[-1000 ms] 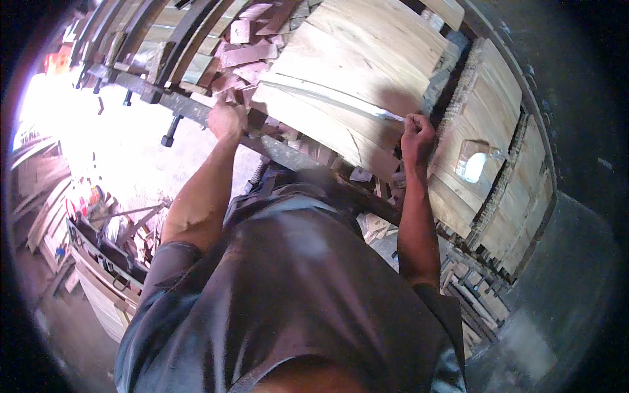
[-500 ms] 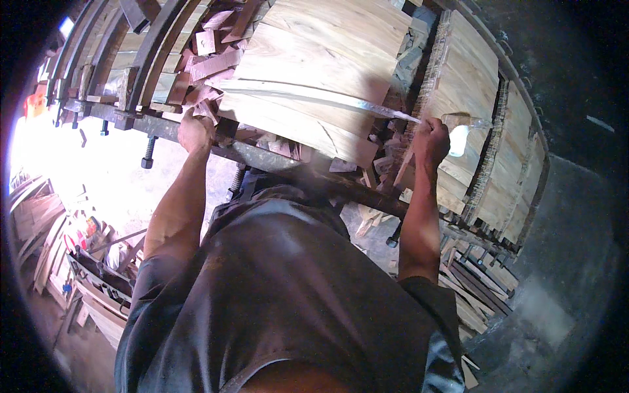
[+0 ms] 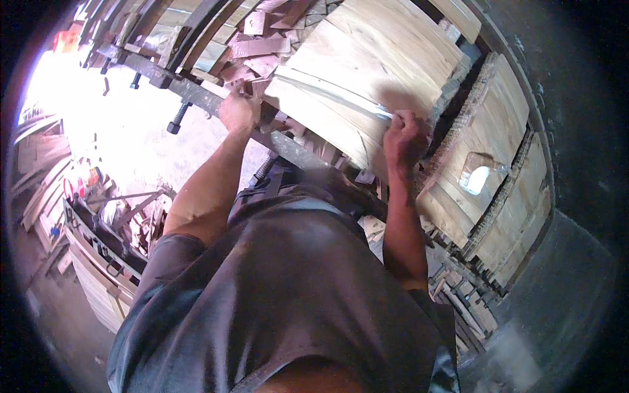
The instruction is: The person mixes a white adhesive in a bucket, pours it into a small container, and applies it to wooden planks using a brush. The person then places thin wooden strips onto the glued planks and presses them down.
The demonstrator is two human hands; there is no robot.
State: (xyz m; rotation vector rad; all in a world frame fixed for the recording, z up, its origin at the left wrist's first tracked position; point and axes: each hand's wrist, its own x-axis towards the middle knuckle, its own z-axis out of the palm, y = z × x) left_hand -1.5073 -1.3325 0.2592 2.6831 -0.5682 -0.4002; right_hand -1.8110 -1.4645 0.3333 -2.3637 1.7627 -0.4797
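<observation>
My right hand (image 3: 405,141) is closed around a slim white-tipped stick (image 3: 384,112), held over the pale wooden panel (image 3: 373,49); its exact kind is blurred. The tip lies at the end of a long, narrow light strip (image 3: 327,93) running across the panel. My left hand (image 3: 239,112) is closed at the metal rail (image 3: 206,97), beside reddish wood offcuts (image 3: 261,47); its fingertips are partly hidden, and what they grip cannot be made out. Right of my right hand, a clear container with white contents (image 3: 477,175) rests on another wooden panel (image 3: 458,196).
Dark clamp bars (image 3: 200,33) cross the rack at the upper left. A threaded clamp screw (image 3: 178,118) hangs below the rail. Scrap wood (image 3: 46,177) is heaped at the far left, near a crate-like stack (image 3: 98,281). Grey floor (image 3: 563,275) lies at the right.
My right hand has moved left along the strip with the stick. My left hand stays by the rail. The whole view has turned and shifted, so the rack appears more tilted.
</observation>
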